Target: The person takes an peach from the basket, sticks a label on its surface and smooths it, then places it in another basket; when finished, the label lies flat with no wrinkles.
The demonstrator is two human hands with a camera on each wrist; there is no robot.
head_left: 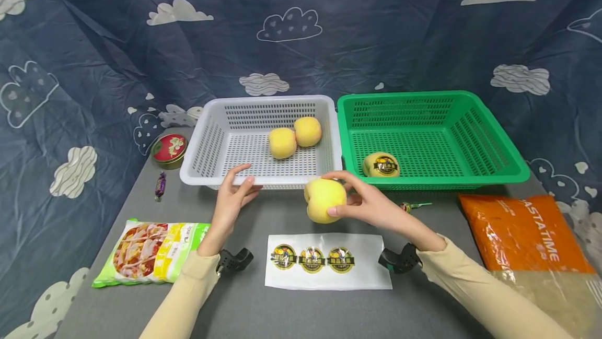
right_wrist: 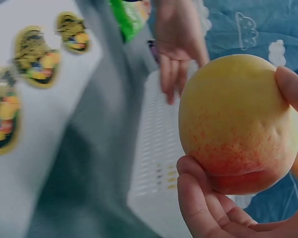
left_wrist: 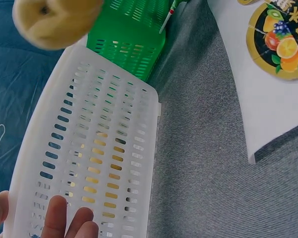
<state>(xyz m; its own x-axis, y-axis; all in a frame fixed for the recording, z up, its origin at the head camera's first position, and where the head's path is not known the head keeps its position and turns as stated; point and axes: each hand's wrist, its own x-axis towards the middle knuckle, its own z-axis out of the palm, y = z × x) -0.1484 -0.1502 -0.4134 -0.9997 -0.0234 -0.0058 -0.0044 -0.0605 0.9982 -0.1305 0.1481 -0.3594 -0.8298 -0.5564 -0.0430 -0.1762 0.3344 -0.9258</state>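
My right hand (head_left: pixel 362 200) holds a yellow peach (head_left: pixel 325 201), thumb on one side and fingers on the other, over the table in front of the baskets. A red blush shows low on this peach (right_wrist: pixel 238 129) in the right wrist view. My left hand (head_left: pixel 233 198) is at the front rim of the white basket (head_left: pixel 263 181), its fingers loosely extended and overlapping the rim. Inside that basket lie two yellow peaches, one peach (head_left: pixel 282 143) touching the other peach (head_left: pixel 308 131). A peach with a round black-and-gold sticker (head_left: pixel 385 165) sits in the green basket (head_left: pixel 437 179).
A white sheet (head_left: pixel 329 281) bearing three fruit stickers lies near the front. Left are a green food bag (head_left: pixel 150 252), a wrapped candy (head_left: pixel 160 186) and a round red tin (head_left: pixel 169 150). Right are an orange pasta bag (head_left: pixel 527 234) and a lollipop (head_left: pixel 414 206).
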